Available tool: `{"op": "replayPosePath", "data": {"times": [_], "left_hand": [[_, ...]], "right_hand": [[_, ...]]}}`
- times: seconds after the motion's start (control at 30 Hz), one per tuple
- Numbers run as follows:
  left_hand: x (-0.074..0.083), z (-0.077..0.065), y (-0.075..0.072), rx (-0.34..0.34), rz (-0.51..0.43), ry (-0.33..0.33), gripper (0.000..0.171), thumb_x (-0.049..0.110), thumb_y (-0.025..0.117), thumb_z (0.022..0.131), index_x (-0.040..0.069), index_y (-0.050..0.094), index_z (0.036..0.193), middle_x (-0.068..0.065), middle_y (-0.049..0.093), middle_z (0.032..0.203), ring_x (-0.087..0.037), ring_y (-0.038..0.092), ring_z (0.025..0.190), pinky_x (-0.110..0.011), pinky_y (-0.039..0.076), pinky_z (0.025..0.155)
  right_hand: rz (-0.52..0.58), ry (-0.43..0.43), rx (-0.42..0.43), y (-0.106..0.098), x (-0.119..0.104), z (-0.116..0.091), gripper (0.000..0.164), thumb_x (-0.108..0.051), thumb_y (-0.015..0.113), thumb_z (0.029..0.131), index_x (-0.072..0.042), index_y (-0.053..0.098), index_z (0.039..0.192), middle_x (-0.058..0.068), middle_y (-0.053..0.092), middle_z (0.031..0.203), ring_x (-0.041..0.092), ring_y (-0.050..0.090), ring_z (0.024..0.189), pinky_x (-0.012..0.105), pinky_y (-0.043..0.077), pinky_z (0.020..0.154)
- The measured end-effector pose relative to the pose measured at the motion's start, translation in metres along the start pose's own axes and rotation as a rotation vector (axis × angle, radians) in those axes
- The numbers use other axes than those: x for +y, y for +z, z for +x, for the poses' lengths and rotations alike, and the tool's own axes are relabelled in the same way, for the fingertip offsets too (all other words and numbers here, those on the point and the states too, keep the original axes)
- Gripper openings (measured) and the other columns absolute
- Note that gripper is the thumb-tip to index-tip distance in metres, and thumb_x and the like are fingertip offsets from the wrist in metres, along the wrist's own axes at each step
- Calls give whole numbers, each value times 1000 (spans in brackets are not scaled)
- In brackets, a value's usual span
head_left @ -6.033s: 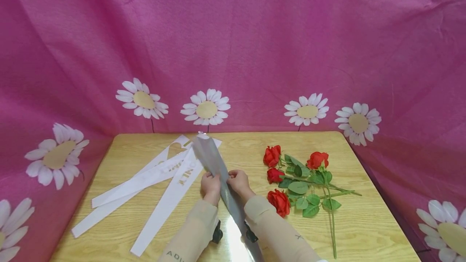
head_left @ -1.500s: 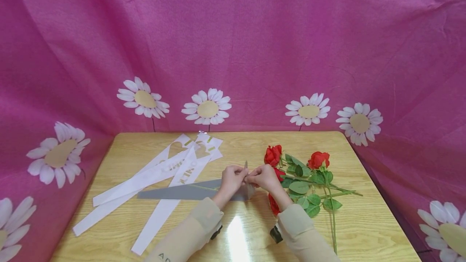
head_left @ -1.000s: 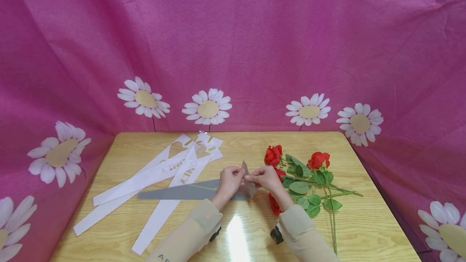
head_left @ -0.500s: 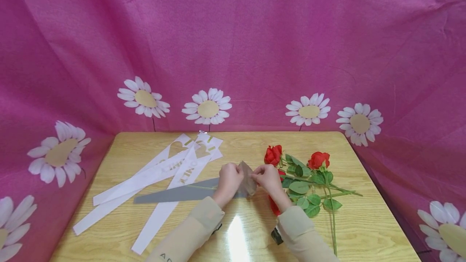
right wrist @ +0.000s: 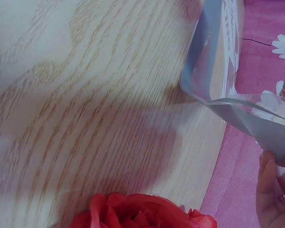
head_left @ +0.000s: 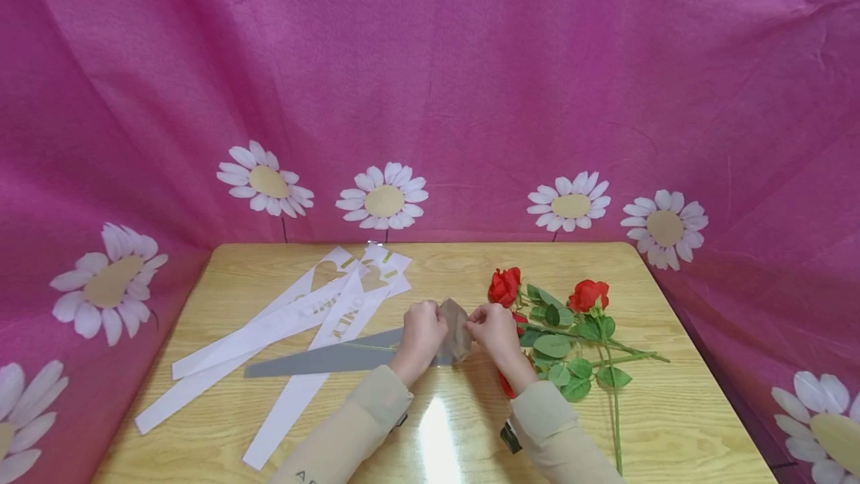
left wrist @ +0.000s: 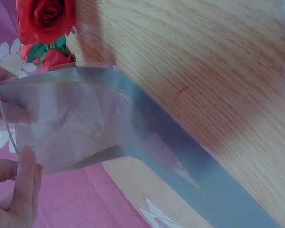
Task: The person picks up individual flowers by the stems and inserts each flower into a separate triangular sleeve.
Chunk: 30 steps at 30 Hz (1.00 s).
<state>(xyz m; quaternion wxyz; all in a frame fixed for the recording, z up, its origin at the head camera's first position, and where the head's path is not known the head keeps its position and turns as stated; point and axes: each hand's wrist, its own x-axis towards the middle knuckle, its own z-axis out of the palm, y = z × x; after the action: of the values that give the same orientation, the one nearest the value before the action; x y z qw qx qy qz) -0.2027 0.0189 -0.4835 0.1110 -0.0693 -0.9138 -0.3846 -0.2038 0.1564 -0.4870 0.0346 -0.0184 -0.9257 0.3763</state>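
Both hands hold the wide end of a flower sleeve, a long tapering bag with grey edges and a clear front. My left hand pinches one side of its mouth and my right hand pinches the opposite side. The mouth is tilted up and spread between them. Toward the left, the narrow tail lies across a white sleeve. In the left wrist view the clear panel shows creases and thin gold lines. The right wrist view has the grey back folded upward by the fingers.
Several white sleeves with gold lettering and heart shapes overlap on the left of the wooden table. Several red roses with green leaves and stems lie at the right, close to the right hand. A pink daisy-print cloth hangs behind.
Six seconds ago the grey sleeve pointed away from me; it now lies crosswise, tail to the left. Over the last second its mouth has spread wider as the hands moved slightly apart.
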Motion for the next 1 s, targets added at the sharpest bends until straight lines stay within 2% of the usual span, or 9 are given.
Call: {"op": "replayPosePath", "data": {"times": [0.17, 0.3, 0.6, 0.8, 1.0], "left_hand": [[-1, 0, -2, 19, 23, 13, 10, -4, 59, 73, 1, 63, 66, -8, 62, 61, -17, 54, 52, -25, 43, 45], [-2, 0, -3, 27, 35, 25, 9, -4, 60, 74, 0, 68, 73, -11, 66, 68, -21, 60, 58, -27, 48, 50], [-5, -1, -3, 22, 32, 84, 13, -6, 60, 71, 4, 67, 65, -6, 65, 64, -15, 56, 53, -23, 42, 45], [-8, -1, -2, 16, 26, 109, 14, -6, 61, 71, 5, 68, 65, -5, 66, 66, -17, 60, 57, -24, 46, 49], [-10, 0, -2, 26, 9, 116, 14, -8, 61, 70, 3, 68, 64, -7, 66, 65, -19, 61, 59, -27, 48, 51]], "right_hand": [[5, 10, -2, 0, 2, -1, 9, -6, 71, 73, -3, 66, 68, 3, 60, 59, 11, 50, 48, 24, 42, 45], [8, 28, -18, 0, 3, -1, 8, -6, 71, 74, -2, 65, 69, 3, 59, 58, 11, 51, 48, 24, 42, 45], [35, 37, -39, 0, 5, 0, 7, -5, 71, 74, -2, 66, 70, 3, 60, 59, 11, 52, 49, 24, 42, 45], [77, 35, -52, -1, 6, 2, 6, -3, 71, 74, 0, 66, 70, 4, 60, 58, 10, 52, 48, 23, 42, 45], [225, 32, -109, -11, 4, 5, 7, -3, 69, 76, 3, 68, 75, 11, 64, 61, 13, 58, 50, 27, 50, 49]]}}
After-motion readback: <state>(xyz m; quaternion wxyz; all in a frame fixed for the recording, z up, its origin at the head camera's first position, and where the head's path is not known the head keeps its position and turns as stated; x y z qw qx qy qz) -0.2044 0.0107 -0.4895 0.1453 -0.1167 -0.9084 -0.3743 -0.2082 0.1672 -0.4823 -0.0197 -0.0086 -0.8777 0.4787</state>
